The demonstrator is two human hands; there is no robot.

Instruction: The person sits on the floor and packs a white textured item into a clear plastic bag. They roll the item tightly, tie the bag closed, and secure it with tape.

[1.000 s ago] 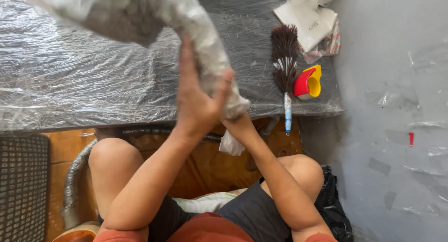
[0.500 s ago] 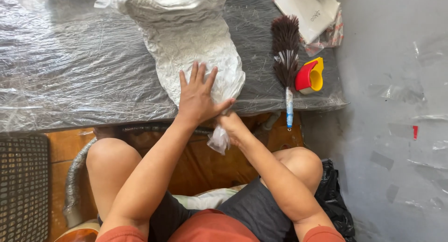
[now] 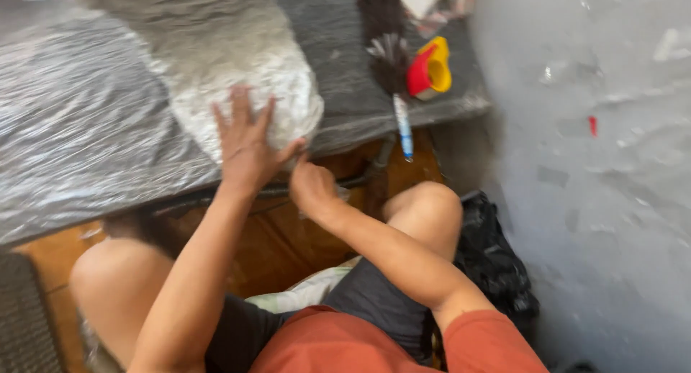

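Note:
A crumpled whitish plastic-wrapped bundle (image 3: 237, 71) lies on the low table covered in clear plastic film (image 3: 86, 143). My left hand (image 3: 248, 143) rests flat on the bundle's near end, fingers spread. My right hand (image 3: 313, 186) is closed at the table's front edge just below the bundle, apparently pinching a bit of clear plastic; blur hides the detail. My bare knees sit under the table edge.
A dark bristle brush with a blue-and-white handle (image 3: 392, 64) lies right of the bundle, next to a red and yellow plastic object (image 3: 430, 67). Papers sit at the back right. A grey wall (image 3: 597, 164) is on the right, a black bag (image 3: 497, 258) by my right leg.
The bundle came down from the air and now lies flat on the table. My left hand went from gripping it to pressing on it with spread fingers. The view shifted left.

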